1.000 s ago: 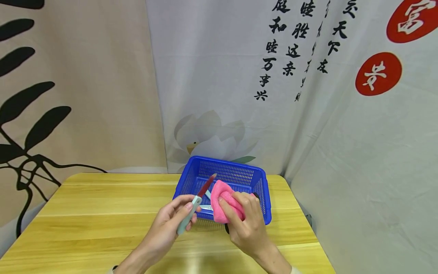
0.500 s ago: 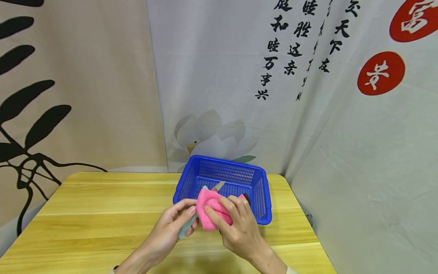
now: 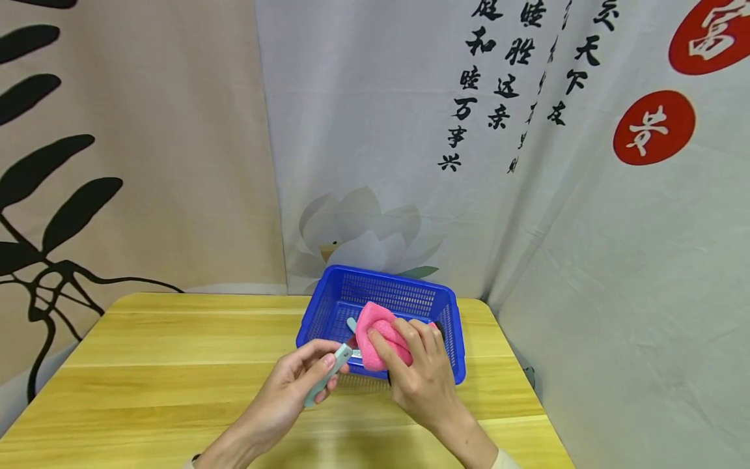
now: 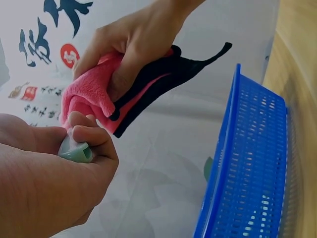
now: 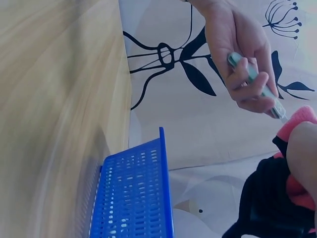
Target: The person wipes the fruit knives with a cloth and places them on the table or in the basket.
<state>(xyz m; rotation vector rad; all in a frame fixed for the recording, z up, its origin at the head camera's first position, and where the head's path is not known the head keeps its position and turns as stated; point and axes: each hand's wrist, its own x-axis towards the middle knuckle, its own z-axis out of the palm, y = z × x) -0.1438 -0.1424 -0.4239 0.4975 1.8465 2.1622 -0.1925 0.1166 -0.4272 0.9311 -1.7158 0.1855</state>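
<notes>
In the head view my left hand grips a knife by its pale green handle, which tilts up to the right. My right hand pinches a pink cloth folded over the blade. Only a short piece of blade beside the handle shows; the cloth hides the rest. From the left wrist, the handle's end pokes out of my curled fingers, and the cloth's black side hangs under the other hand. The right wrist view has the handle across the left fingers.
Behind and below the hands, a blue plastic basket stands on the wooden table. A pale blue-green handle lies inside it. Printed curtains hang along the table's back and right side.
The cloth first sat right of the bare blade, then slid down to the handle with the tip sticking out. Now it is farther up and right along the blade. My left hand barely moves.
</notes>
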